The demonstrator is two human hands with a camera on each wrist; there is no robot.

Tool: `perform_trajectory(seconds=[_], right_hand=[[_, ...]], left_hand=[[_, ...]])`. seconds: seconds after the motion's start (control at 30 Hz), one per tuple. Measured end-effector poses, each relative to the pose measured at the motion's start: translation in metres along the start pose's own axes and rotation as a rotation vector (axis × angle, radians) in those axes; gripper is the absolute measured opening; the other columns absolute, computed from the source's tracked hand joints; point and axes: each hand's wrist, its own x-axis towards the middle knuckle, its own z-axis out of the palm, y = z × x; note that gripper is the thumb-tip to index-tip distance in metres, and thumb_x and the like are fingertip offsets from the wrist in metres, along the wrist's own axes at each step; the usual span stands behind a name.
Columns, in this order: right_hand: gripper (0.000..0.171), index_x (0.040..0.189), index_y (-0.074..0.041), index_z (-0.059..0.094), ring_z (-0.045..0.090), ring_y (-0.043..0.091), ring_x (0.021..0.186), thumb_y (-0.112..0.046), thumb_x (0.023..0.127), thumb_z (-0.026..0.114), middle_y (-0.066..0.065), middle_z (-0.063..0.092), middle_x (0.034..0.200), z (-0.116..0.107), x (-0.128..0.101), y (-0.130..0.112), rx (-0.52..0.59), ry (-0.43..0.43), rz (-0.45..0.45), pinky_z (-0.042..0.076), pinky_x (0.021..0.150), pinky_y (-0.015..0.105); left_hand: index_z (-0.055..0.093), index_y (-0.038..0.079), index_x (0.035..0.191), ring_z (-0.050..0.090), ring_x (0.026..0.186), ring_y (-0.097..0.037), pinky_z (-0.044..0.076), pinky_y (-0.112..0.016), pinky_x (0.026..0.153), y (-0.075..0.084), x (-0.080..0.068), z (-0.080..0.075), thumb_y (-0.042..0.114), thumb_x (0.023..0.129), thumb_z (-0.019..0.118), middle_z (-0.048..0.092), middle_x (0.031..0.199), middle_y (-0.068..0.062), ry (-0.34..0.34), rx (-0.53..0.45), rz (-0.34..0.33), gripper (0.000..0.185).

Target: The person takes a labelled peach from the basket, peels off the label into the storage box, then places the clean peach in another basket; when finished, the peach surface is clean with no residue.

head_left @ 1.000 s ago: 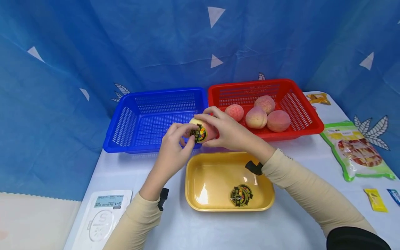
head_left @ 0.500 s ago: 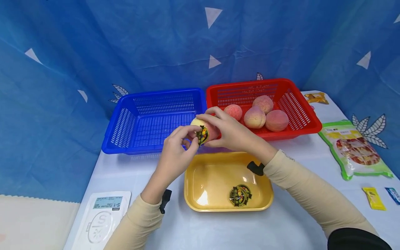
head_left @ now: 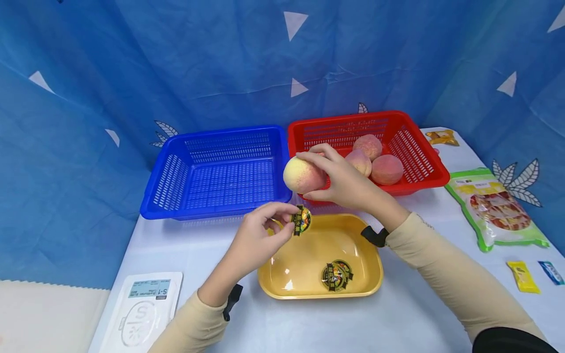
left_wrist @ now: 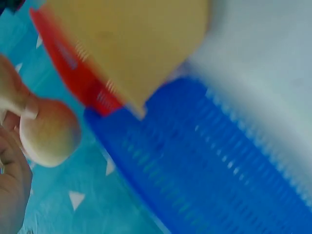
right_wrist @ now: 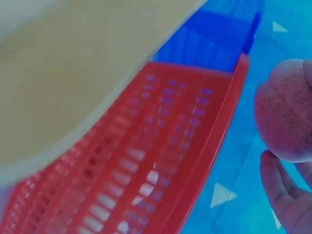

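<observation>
In the head view my right hand grips a yellow-and-pink peach, held above the near left corner of the red basket. No sticker shows on the peach's visible side. Lower and to the left, my left hand pinches a round black-and-gold sticker between thumb and forefinger, over the far left part of the gold tray. More such stickers lie in the tray, overlapping. The right wrist view shows fingers around the peach.
Several peaches lie in the red basket. A blue basket stands at its left. Right of them are a green-edged food bag, a yellow packet and a blue packet. A white package lies at front left.
The sticker has come away from the peach, pinched in my left hand, which moved down and right. My right hand has lifted the peach slightly up and right.
</observation>
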Motion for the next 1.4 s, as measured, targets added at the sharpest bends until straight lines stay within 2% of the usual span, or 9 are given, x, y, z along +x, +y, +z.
perform_trajectory(seconds=[0.13, 0.23, 0.4, 0.5, 0.7, 0.9, 1.1, 1.23, 1.4], right_hand=[[0.076, 0.144, -0.025, 0.051, 0.05, 0.022, 0.125, -0.029, 0.077, 0.086, 0.006, 0.047, 0.137, -0.008, -0.008, 0.01, -0.031, 0.048, 0.042, 0.051, 0.101, 0.049], [0.078, 0.144, -0.027, 0.05, 0.048, 0.021, 0.124, -0.028, 0.076, 0.087, 0.005, 0.047, 0.135, -0.012, -0.013, 0.017, -0.025, 0.062, 0.068, 0.052, 0.096, 0.05], [0.08, 0.146, -0.027, 0.048, 0.047, 0.021, 0.122, -0.024, 0.076, 0.087, 0.006, 0.046, 0.133, -0.016, -0.02, 0.025, 0.033, 0.054, 0.092, 0.059, 0.086, 0.043], [0.082, 0.148, -0.027, 0.047, 0.047, 0.022, 0.122, -0.024, 0.076, 0.087, 0.007, 0.046, 0.133, -0.016, -0.024, 0.029, 0.03, 0.054, 0.108, 0.058, 0.087, 0.044], [0.084, 0.148, -0.028, 0.046, 0.047, 0.022, 0.124, -0.024, 0.075, 0.088, 0.006, 0.047, 0.135, -0.017, -0.032, 0.035, 0.015, 0.072, 0.138, 0.058, 0.09, 0.046], [0.082, 0.147, -0.027, 0.048, 0.045, 0.022, 0.125, -0.024, 0.075, 0.088, 0.006, 0.046, 0.137, -0.019, -0.037, 0.041, 0.01, 0.081, 0.167, 0.057, 0.091, 0.049], [0.082, 0.146, -0.026, 0.048, 0.045, 0.025, 0.126, -0.022, 0.075, 0.088, 0.008, 0.045, 0.139, -0.021, -0.039, 0.047, 0.006, 0.091, 0.184, 0.057, 0.09, 0.05], [0.083, 0.146, -0.022, 0.048, 0.048, 0.028, 0.124, -0.022, 0.074, 0.088, 0.01, 0.044, 0.139, -0.023, -0.039, 0.051, 0.016, 0.096, 0.208, 0.058, 0.087, 0.05], [0.082, 0.148, -0.02, 0.046, 0.055, 0.031, 0.115, -0.025, 0.076, 0.087, 0.012, 0.043, 0.139, -0.024, -0.034, 0.059, 0.046, 0.065, 0.262, 0.057, 0.09, 0.052]], left_hand=[[0.073, 0.015, 0.107, 0.06, 0.075, -0.009, 0.052, -0.02, 0.062, -0.011, -0.009, 0.013, 0.008, 0.087, 0.07, 0.068, 0.089, 0.002, -0.162, 0.004, -0.088, 0.022], [0.074, 0.017, 0.106, 0.058, 0.072, -0.007, 0.048, -0.02, 0.059, -0.02, -0.013, 0.025, 0.012, 0.087, 0.071, 0.068, 0.088, 0.007, -0.261, 0.042, -0.122, 0.019], [0.074, 0.015, 0.104, 0.059, 0.077, 0.001, 0.052, -0.02, 0.073, -0.033, -0.018, 0.045, 0.012, 0.087, 0.071, 0.067, 0.084, 0.011, -0.391, 0.119, -0.098, 0.017], [0.074, 0.015, 0.102, 0.056, 0.07, 0.003, 0.05, -0.016, 0.07, -0.038, -0.02, 0.055, 0.011, 0.086, 0.072, 0.065, 0.08, 0.014, -0.451, 0.178, -0.078, 0.017], [0.075, 0.019, 0.102, 0.056, 0.073, -0.001, 0.047, -0.016, 0.072, -0.041, -0.021, 0.066, 0.012, 0.082, 0.071, 0.064, 0.08, 0.015, -0.503, 0.357, -0.014, 0.021], [0.074, 0.023, 0.106, 0.059, 0.083, -0.005, 0.049, -0.021, 0.072, -0.041, -0.022, 0.07, 0.019, 0.084, 0.071, 0.068, 0.092, 0.01, -0.484, 0.564, 0.093, 0.022], [0.073, 0.024, 0.112, 0.06, 0.095, -0.01, 0.053, -0.026, 0.081, -0.034, -0.022, 0.064, 0.028, 0.091, 0.068, 0.066, 0.104, 0.007, -0.432, 0.632, 0.098, 0.022], [0.07, 0.022, 0.119, 0.059, 0.105, -0.015, 0.052, -0.034, 0.096, -0.025, -0.014, 0.052, 0.029, 0.092, 0.066, 0.066, 0.112, 0.005, -0.31, 0.622, 0.11, 0.028], [0.065, 0.016, 0.128, 0.055, 0.113, -0.021, 0.048, -0.042, 0.101, -0.017, 0.01, 0.03, 0.025, 0.091, 0.069, 0.064, 0.12, -0.002, -0.077, 0.547, 0.106, 0.039]])
